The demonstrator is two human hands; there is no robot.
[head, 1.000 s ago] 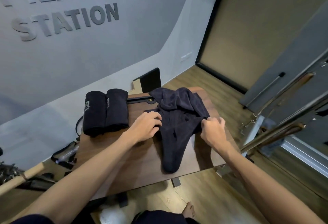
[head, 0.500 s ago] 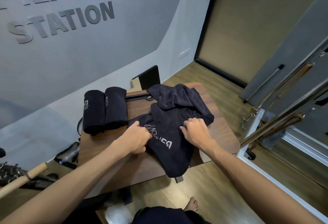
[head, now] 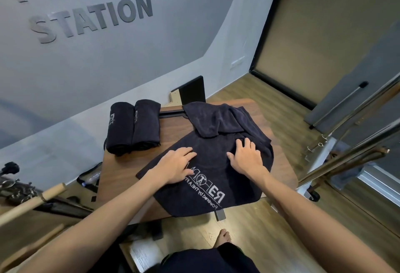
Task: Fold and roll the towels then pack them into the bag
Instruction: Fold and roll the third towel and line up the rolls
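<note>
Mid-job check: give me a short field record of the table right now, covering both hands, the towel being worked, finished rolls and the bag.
left hand: open, palm flat on the spread towel, over part of its logo
right hand: open, fingers spread, pressing the towel
spread towel: dark, logo side up, near edge hanging over the table's front edge, far part bunched
rolled towels: two, side by side, far left of the table
table: wooden top
bag: not identifiable in this view

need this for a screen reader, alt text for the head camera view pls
Both hands, left hand and right hand, press flat with fingers spread on a dark navy towel spread over a wooden table. Two rolled towels lie side by side at the table's far left.
</note>
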